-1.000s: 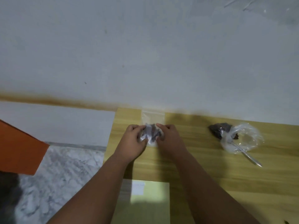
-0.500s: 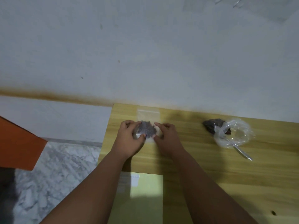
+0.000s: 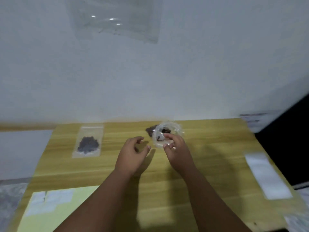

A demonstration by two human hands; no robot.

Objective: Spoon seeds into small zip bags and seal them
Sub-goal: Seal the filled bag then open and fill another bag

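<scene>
Head view. Found the seed bag (image 3: 173, 128), a crumpled clear sack with a dark heap inside, sitting on the table (image 3: 209, 164) by its far edge. Noted one small zip bag (image 3: 88, 141) well left of the seed bag, lying flat with dark seeds pooled in its lower half. Could not tell through the blur whether its strip was pressed fully closed. Spotted a pile of empty bags (image 3: 267, 174) well right of the seed bag and nearer the camera, and a yellow sheet (image 3: 55, 210) far left of it and nearer. Could not make out a spoon anywhere.

Judged the seed bag thin, soft, slippery and very light, likely to slump and slide instead of standing, and to spill loose seeds if tipped at the mouth. Thought it best taken by the rolled rim in a pinch, with a second hand steadying the opposite side. Thought the small zip bag best lifted by its top strip, above the seeds, not by the belly.

Saw the right hand (image 3: 177, 151) at the near rim of the seed bag, with fingers curled and thumb and fingertips apparently pinching the plastic. Saw the left hand (image 3: 133, 154) just left of the seed bag, above the table, with fingers loosely bent and holding nothing. Saw both forearms stretched forward toward the seed bag.
</scene>
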